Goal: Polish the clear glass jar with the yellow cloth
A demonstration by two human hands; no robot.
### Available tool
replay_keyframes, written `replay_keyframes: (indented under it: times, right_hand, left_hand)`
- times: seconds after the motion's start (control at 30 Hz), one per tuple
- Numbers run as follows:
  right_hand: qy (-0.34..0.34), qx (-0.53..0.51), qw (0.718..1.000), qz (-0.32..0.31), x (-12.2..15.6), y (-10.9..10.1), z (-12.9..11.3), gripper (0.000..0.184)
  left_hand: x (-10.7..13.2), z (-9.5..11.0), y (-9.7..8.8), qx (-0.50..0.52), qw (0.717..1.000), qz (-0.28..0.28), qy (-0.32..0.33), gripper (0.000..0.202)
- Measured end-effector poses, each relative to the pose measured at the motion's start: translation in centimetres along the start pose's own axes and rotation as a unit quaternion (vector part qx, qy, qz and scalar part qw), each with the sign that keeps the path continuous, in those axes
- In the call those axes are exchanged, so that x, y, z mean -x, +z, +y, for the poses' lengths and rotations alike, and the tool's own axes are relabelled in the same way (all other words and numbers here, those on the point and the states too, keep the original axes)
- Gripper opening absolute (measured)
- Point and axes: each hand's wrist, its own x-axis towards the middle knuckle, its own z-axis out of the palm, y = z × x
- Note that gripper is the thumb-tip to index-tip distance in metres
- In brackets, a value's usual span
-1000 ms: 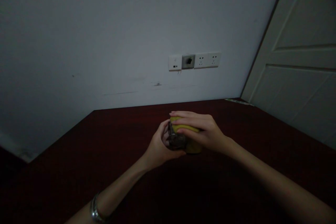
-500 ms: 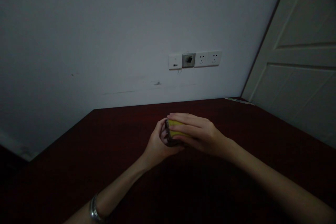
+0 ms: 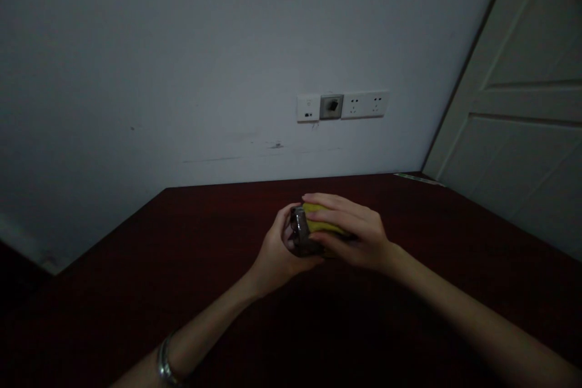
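Observation:
My left hand (image 3: 273, 260) is wrapped around a dark, glossy, see-through object (image 3: 301, 231), perhaps a glass or a jar, held above the dark red table. Much of that object is hidden by my fingers, so its exact kind does not show. My right hand (image 3: 364, 231) presses a soft yellow cloth or sponge (image 3: 324, 226) against the right side of the glossy object, its fingers closed over the yellow piece.
The dark red tabletop (image 3: 218, 218) runs back to a pale wall (image 3: 159, 73). On the wall is a row of sockets and switches (image 3: 343, 106). A white panelled door (image 3: 522, 133) stands at the right. A thin flat strip (image 3: 419, 179) lies at the table's far right corner.
My right hand has slid a little to the right with the yellow piece, uncovering more of the glossy object. My left hand keeps its hold. The whole view has shifted slightly.

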Motion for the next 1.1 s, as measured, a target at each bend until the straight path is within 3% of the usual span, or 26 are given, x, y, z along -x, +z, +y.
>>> replay_keyframes:
  times: [0.07, 0.13, 0.33, 0.43, 0.5, 0.6, 0.67, 0.73, 0.8, 1.0, 1.1]
  right_hand:
    - [-0.034, 0.006, 0.999, -0.015, 0.1, -0.1, 0.0, 0.038]
    - [-0.026, 0.0, 1.0, -0.014, 0.0, -0.1, 0.2, 0.036]
    - [0.152, -0.066, 0.985, 0.054, -0.4, 0.4, 0.7, 0.019]
    - [0.199, -0.086, 0.974, 0.062, -0.6, 0.5, 0.7, 0.015]
    - [0.173, -0.065, 0.981, 0.057, -0.5, 0.5, 0.7, 0.016]
    - [0.033, 0.015, 0.999, 0.004, -0.2, 0.2, 0.6, 0.024]
    - [-0.069, 0.071, 0.994, -0.055, 0.0, -0.1, 0.5, 0.027]
    - [-0.116, 0.098, 0.984, -0.09, 0.0, -0.3, 0.5, 0.028]
    - [-0.096, 0.088, 0.988, -0.082, 0.0, -0.3, 0.6, 0.027]
    - [0.106, 0.008, 0.994, 0.0, -0.4, -0.2, 1.7, 0.021]
    - [0.062, 0.046, 0.997, -0.029, -0.5, -0.3, 1.4, 0.023]
  left_hand:
    - [0.0, -0.2, 0.0, 0.007, 1.0, -0.004, 0.007, 0.085]
    - [0.0, -0.4, -0.1, 0.015, 1.0, -0.007, 0.008, 0.086]
    - [0.1, -0.4, -0.3, 0.05, 0.998, -0.031, 0.009, 0.086]
    - [0.1, -0.3, -0.4, 0.041, 0.998, -0.035, 0.01, 0.086]
    - [0.0, -0.5, -0.4, 0.029, 0.999, -0.027, 0.008, 0.086]
    - [-0.2, -1.0, -0.4, 0.01, 1.0, -0.001, 0.005, 0.085]
    - [-0.3, -1.3, -0.3, -0.003, 1.0, 0.008, 0.009, 0.084]
    - [-0.3, -1.5, -0.3, -0.012, 1.0, 0.004, 0.013, 0.084]
    - [-0.3, -1.5, -0.3, -0.011, 1.0, -0.006, 0.016, 0.086]
    - [0.0, -1.7, -0.4, 0.0, 0.999, -0.04, 0.016, 0.085]
    - [0.0, -1.9, -0.4, -0.013, 1.0, -0.024, 0.013, 0.087]
